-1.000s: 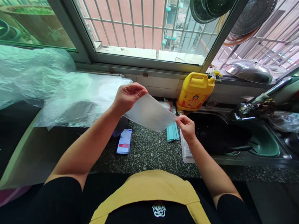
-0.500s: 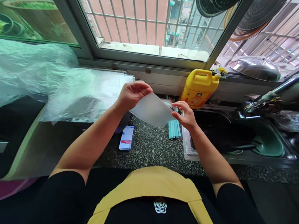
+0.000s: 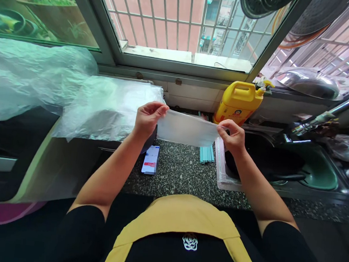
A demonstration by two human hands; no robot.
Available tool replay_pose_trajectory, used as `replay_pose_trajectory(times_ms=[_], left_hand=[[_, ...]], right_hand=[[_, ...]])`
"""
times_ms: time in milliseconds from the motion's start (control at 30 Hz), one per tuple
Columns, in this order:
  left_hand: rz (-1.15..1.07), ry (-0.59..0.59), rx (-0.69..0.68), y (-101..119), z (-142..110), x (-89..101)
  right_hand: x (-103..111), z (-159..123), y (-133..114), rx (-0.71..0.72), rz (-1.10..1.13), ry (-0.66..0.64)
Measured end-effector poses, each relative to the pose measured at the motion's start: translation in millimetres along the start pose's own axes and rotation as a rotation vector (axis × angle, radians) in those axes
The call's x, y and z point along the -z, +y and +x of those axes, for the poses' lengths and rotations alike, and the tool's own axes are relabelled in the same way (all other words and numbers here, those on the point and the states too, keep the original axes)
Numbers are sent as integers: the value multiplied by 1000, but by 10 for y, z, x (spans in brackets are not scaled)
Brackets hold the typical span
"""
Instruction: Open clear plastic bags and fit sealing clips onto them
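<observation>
Both my hands hold a small translucent white plastic bag [image 3: 188,129] stretched level above the speckled granite counter [image 3: 176,174]. My left hand [image 3: 147,119] pinches the bag's left edge with closed fingers. My right hand [image 3: 234,137] pinches its right edge. Below the bag lie a phone [image 3: 150,159] with a lit screen and a bundle of teal sticks [image 3: 207,154]. A stack of clear plastic sheets [image 3: 221,174] lies at the sink's left rim, under my right wrist.
A yellow jug [image 3: 238,103] stands at the back by the window. A dark sink [image 3: 278,163] with a green basin [image 3: 323,174] and a tap [image 3: 324,118] is at the right. Large crumpled plastic bags [image 3: 73,96] cover the left surface. Pans hang at the barred window.
My right hand has moved right and slightly up, pulling the bag taut and level between both hands. The view has shifted a little.
</observation>
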State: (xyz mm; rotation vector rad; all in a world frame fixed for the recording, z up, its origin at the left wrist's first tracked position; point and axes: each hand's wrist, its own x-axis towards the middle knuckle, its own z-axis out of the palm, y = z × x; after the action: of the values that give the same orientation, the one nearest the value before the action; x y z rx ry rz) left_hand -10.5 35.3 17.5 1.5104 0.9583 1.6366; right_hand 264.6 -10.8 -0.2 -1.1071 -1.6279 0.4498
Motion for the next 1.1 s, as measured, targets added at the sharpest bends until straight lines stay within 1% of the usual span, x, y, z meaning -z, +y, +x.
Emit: replay_pose_trajectory(times_ms=[133, 200, 267, 333, 367, 433, 500, 567, 633, 700, 767, 867, 1033, 1100], left_hand=[[-41, 40, 42, -184, -145, 3], [-5, 72, 12, -236, -207, 14], [98, 137, -100, -235, -254, 8], [245, 153, -288, -187, -283, -40], [314, 118, -386, -154, -292, -84], [400, -29, -537, -96, -302, -209], [429, -192, -590, -69, -308, -354], [434, -319, -571, -70, -310, -482], [439, -402, -515, -81, -308, -568], [446, -458, -439, -82, -297, -613], [450, -485, -364, -69, -277, -634], [452, -476, -291, -39, -233, -651], [422, -389, -177, -8, -139, -660], [440, -368, -162, 16, -103, -643]], right_hand=[[86, 60, -141, 74, 16, 32], [121, 94, -222, 114, -17, 8], [147, 126, -298, 158, -64, -38], [160, 153, -359, 199, -107, -85], [163, 163, -381, 215, -124, -103], [163, 177, -410, 235, -153, -130], [163, 184, -422, 243, -180, -149], [171, 188, -425, 241, -206, -157], [188, 189, -427, 235, -225, -154], [210, 186, -429, 223, -241, -149], [228, 171, -428, 211, -249, -148], [232, 116, -406, 184, -242, -137], [160, -23, -306, 108, -211, -65], [120, -65, -269, 102, -193, -56]])
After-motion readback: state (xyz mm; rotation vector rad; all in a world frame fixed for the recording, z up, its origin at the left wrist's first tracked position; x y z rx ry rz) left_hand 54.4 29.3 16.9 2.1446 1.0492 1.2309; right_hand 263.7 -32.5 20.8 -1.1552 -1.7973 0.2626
